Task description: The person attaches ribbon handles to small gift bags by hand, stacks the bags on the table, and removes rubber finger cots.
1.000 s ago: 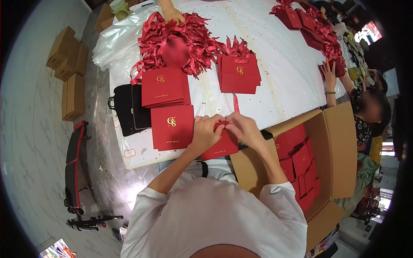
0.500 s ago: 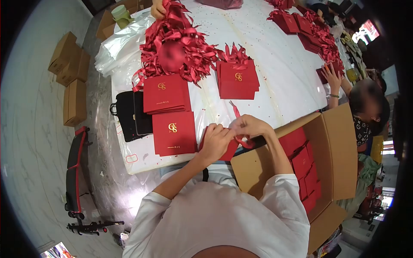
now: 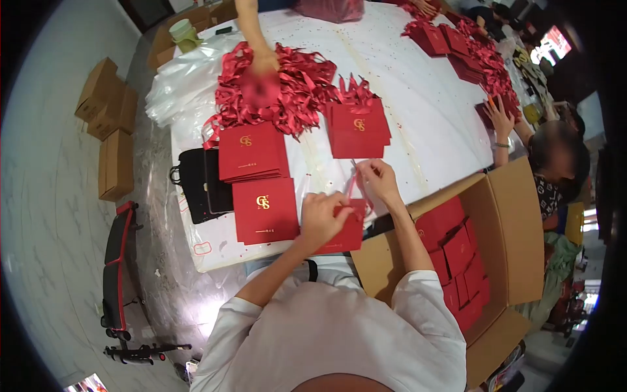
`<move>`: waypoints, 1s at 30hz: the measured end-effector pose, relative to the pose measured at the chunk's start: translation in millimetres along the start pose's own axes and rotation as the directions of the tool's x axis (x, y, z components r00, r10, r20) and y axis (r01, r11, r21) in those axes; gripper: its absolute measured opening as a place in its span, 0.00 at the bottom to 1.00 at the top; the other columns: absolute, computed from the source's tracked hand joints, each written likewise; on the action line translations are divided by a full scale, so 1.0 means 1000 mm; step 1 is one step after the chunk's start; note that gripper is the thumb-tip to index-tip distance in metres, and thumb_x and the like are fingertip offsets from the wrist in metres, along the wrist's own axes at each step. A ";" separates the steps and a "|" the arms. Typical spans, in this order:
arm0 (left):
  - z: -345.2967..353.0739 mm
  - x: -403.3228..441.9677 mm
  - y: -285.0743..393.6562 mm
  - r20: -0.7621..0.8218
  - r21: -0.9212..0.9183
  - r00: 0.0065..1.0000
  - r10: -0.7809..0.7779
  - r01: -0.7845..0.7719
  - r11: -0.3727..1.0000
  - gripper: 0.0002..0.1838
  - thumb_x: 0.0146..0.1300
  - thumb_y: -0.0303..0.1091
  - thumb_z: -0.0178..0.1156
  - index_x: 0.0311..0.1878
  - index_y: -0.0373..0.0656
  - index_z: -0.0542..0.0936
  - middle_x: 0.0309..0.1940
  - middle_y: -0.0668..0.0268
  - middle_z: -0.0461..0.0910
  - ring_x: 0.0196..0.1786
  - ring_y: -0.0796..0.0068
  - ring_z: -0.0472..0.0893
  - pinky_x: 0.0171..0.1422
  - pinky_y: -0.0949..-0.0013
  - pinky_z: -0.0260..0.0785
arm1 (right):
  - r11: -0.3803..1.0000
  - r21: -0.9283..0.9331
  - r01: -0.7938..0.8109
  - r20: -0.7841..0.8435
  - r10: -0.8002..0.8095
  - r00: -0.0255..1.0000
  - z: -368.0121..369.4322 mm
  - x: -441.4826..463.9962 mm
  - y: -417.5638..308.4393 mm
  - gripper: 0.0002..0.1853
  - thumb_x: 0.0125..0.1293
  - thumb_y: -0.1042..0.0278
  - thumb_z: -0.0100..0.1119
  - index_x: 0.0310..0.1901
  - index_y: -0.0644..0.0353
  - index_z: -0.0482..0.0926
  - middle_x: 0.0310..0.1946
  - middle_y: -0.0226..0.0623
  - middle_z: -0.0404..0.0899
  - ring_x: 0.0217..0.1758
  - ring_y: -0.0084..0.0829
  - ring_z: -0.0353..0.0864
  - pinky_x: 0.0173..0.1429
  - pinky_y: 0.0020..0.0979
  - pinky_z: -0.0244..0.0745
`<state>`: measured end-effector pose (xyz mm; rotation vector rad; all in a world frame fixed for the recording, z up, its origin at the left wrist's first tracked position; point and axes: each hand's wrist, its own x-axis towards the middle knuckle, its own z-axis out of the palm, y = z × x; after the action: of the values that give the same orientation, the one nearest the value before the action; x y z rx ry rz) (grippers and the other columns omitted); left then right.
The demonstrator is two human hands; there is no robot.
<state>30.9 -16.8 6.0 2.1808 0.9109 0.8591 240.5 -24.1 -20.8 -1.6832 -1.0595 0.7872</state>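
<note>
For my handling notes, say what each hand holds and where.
Left hand: a red bag, near its top edge. Right hand: close to a red ribbon; its grip cannot be told.

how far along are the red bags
The stack with ribbons at its top looks done. In hand: the left hand holds one bag, the right hand works at its ribbon. The near-left bags, showing no ribbon, seem left. Boxed bags: can't tell.
</note>
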 end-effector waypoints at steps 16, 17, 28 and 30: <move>-0.012 0.023 -0.013 -0.042 0.031 0.983 -0.177 0.178 0.984 0.11 0.55 0.40 0.71 0.35 0.47 0.81 0.26 0.67 0.84 0.33 0.67 0.83 0.47 0.63 0.63 | 0.856 -0.514 0.053 -0.025 -0.077 0.997 0.005 -0.016 -0.011 0.15 0.58 0.57 0.69 0.34 0.61 0.78 0.30 0.44 0.80 0.31 0.43 0.82 0.38 0.39 0.75; -0.014 0.027 -0.014 -0.045 0.034 0.981 -0.190 0.191 0.981 0.11 0.55 0.40 0.71 0.35 0.47 0.81 0.27 0.67 0.84 0.33 0.67 0.82 0.48 0.62 0.62 | 0.862 -0.503 0.067 -0.026 -0.093 0.995 0.005 -0.015 -0.008 0.14 0.59 0.59 0.68 0.34 0.61 0.78 0.30 0.44 0.80 0.32 0.44 0.82 0.38 0.40 0.75; -0.005 0.039 -0.011 -0.077 0.033 0.992 -0.101 0.104 0.994 0.11 0.70 0.39 0.57 0.45 0.43 0.83 0.36 0.64 0.83 0.43 0.65 0.78 0.50 0.59 0.65 | 0.909 -0.286 0.302 -0.104 -0.343 0.934 0.007 -0.030 -0.056 0.05 0.65 0.73 0.61 0.40 0.62 0.77 0.30 0.42 0.80 0.28 0.39 0.81 0.34 0.35 0.75; 0.008 0.044 -0.020 0.042 -0.271 0.965 -0.260 0.261 0.927 0.12 0.71 0.40 0.56 0.42 0.43 0.83 0.38 0.63 0.82 0.42 0.65 0.79 0.47 0.61 0.67 | 0.730 -0.410 0.546 0.025 -0.590 0.807 0.014 -0.037 -0.069 0.06 0.61 0.75 0.64 0.39 0.61 0.78 0.32 0.42 0.80 0.32 0.43 0.80 0.36 0.38 0.74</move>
<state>53.5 26.2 1.1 1.7769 0.9892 0.7963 193.0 -41.7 40.3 -1.5555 -1.6346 0.0688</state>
